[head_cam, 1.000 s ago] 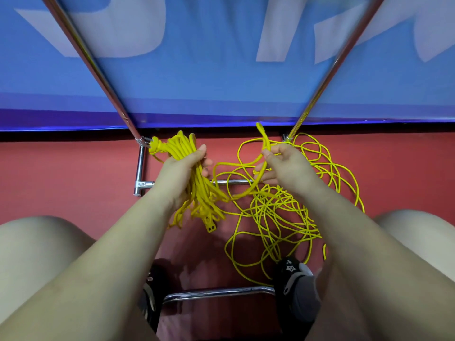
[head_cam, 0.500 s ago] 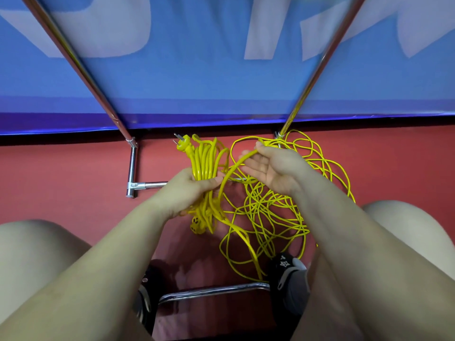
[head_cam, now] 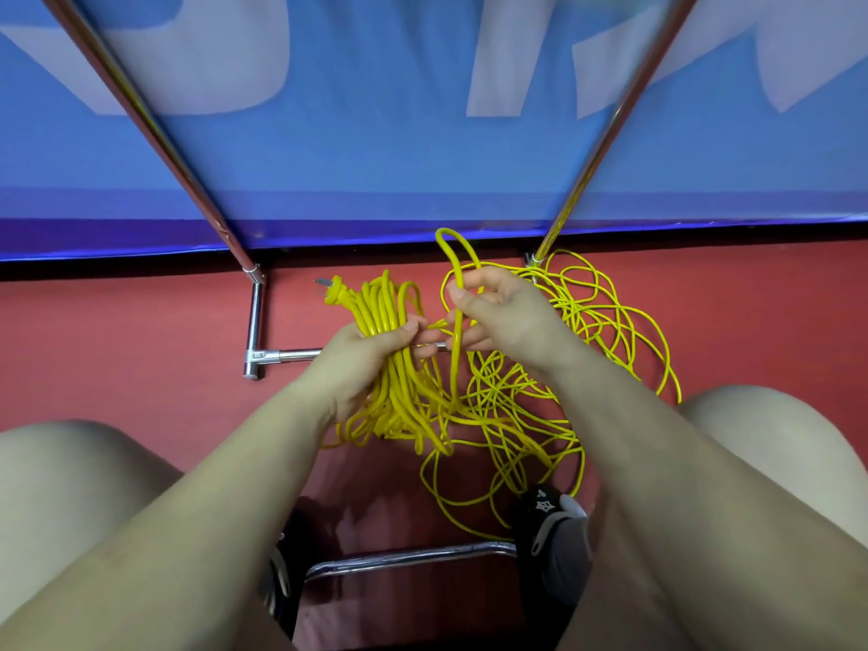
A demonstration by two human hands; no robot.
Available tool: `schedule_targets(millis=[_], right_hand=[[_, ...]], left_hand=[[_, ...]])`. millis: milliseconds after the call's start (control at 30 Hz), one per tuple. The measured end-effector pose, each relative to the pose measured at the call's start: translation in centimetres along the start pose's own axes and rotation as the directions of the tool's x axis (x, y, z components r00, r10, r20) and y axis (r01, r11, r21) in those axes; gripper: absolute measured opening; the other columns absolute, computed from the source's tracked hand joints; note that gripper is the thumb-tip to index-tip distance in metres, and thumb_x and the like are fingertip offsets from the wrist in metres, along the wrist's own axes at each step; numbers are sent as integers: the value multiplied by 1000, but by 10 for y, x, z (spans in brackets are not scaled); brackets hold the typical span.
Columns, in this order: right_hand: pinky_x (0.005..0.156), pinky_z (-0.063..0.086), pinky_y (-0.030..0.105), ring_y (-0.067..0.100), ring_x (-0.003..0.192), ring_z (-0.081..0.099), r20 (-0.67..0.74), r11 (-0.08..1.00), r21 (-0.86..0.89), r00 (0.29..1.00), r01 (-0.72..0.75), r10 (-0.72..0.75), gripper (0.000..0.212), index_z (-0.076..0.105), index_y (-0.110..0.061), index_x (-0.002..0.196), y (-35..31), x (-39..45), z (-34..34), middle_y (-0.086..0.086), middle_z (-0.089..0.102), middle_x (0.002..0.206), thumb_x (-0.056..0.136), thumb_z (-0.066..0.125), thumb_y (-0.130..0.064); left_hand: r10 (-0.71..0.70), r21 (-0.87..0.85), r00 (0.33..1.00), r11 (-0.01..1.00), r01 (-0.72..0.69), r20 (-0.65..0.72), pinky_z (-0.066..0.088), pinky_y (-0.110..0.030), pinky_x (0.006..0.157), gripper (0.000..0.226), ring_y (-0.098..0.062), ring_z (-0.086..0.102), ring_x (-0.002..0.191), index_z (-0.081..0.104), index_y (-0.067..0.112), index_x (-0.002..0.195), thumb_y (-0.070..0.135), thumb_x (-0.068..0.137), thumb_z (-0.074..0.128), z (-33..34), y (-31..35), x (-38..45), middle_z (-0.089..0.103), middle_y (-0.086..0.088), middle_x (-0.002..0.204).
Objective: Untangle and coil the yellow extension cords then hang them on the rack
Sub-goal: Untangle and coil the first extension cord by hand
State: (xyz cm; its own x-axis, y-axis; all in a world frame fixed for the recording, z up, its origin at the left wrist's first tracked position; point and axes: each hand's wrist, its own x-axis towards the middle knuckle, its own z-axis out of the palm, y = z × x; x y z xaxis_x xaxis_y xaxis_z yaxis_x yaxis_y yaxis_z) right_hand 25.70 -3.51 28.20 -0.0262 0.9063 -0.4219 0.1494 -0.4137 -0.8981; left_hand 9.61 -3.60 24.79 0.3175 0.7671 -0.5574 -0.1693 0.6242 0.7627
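Left hand [head_cam: 361,354]: at frame centre, fingers curled round the coiled bundle [head_cam: 390,321], clamped on it.
Right hand [head_cam: 498,317]: just right of the left, thumb and fingers pinching a single loop [head_cam: 453,256] that stands up toward the blue banner [head_cam: 375,133].
Plug [head_cam: 331,289]: one, yellow, prongs pointing to the upper left, at the top of the bundle.
Loose tangle [head_cam: 587,345]: thin yellow cord heaped on the red floor [head_cam: 117,345], right of centre; how many separate cords it holds cannot be told.
Rack [head_cam: 256,317]: chrome tubes, two slanted uprights cut off at the top edge, one low bar partly hidden behind the hands.
Shoes: two, the right shoe [head_cam: 554,523] touching the tangle, the left shoe [head_cam: 279,575] mostly hidden by the forearm.
Knees: two, cut off at the frame's sides.
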Motion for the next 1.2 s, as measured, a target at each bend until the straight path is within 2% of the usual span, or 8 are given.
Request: schedule_targets(millis=[267, 400, 600, 733, 800, 867, 1033, 1200], right_hand=[[52, 44, 7, -6, 48, 57, 36, 986, -80, 989, 148, -145, 19, 54, -15, 74, 4, 0, 9, -2, 60, 67, 85, 64, -3], [48, 44, 7, 8, 57, 59, -10, 980, -115, 986, 164, -166, 10, 62, -2, 95, 7, 3, 10, 10, 62, 82, 90, 58, -9], [68, 45, 4, -1, 73, 56, 64, 972, -194, 990, 133, -123, 29, 53, -3, 124, 16, 9, 12, 2, 60, 93, 97, 46, -11], [93, 47, 28, 19, 94, 62, 138, 934, -337, 988, 118, -75, 26, 56, -8, 114, 28, 7, 14, 9, 65, 102, 99, 40, -22], [88, 45, 17, 20, 97, 59, 240, 923, -368, 971, 113, -24, 29, 59, -7, 112, 29, 0, 16, 11, 64, 103, 100, 37, -22], [86, 47, 27, 21, 87, 57, 292, 907, -385, 955, 172, -57, 29, 61, 0, 104, 30, -2, 18, 15, 63, 94, 99, 41, -20], [70, 40, 11, -6, 66, 49, 285, 882, -372, 940, 288, -187, 6, 63, -11, 94, 28, -10, 18, -12, 53, 73, 90, 59, -12], [60, 38, 30, 9, 60, 44, 324, 780, -538, 933, 320, -160, 20, 55, -24, 72, 18, -28, 13, -2, 51, 66, 84, 65, -36]], left_hand=[[60, 65, 998, 996, -58, -22, 57, -33, 58, 12, -19, 66, 65, 66, 10, 89, 8, 92, 54, 3, -2, -4, 71, -3, 71], [5, 28, 998, 1000, -7, 56, 58, -36, 67, 14, -16, 70, 69, 63, 6, 101, 6, 92, 52, 6, -5, -5, 73, -7, 77], [20, 16, 998, 1000, -21, 60, 57, -31, 60, 13, -11, 67, 61, 62, 9, 93, 2, 92, 51, 4, 2, -3, 68, -1, 68], [37, -105, 999, 994, -34, 23, 58, -30, 56, 12, -12, 67, 59, 60, 8, 90, 4, 92, 50, -1, 14, -4, 67, 0, 65], [48, -166, 999, 985, -48, -1, 58, -30, 53, 13, -12, 67, 58, 60, 8, 89, 3, 93, 48, -4, 20, -6, 66, 0, 64], [77, -185, 997, 980, -78, -14, 57, -30, 52, 14, -11, 66, 57, 59, 8, 89, 3, 94, 47, -6, 23, -8, 65, 0, 63], [142, -118, 990, 983, -143, -13, 55, -26, 50, 14, -11, 61, 52, 58, 7, 90, 2, 94, 46, -7, 28, -19, 62, 0, 60], [213, 43, 976, 977, -211, -56, 53, -25, 49, 13, -10, 58, 50, 59, 7, 85, 4, 93, 50, -8, 31, -38, 61, 0, 59]])
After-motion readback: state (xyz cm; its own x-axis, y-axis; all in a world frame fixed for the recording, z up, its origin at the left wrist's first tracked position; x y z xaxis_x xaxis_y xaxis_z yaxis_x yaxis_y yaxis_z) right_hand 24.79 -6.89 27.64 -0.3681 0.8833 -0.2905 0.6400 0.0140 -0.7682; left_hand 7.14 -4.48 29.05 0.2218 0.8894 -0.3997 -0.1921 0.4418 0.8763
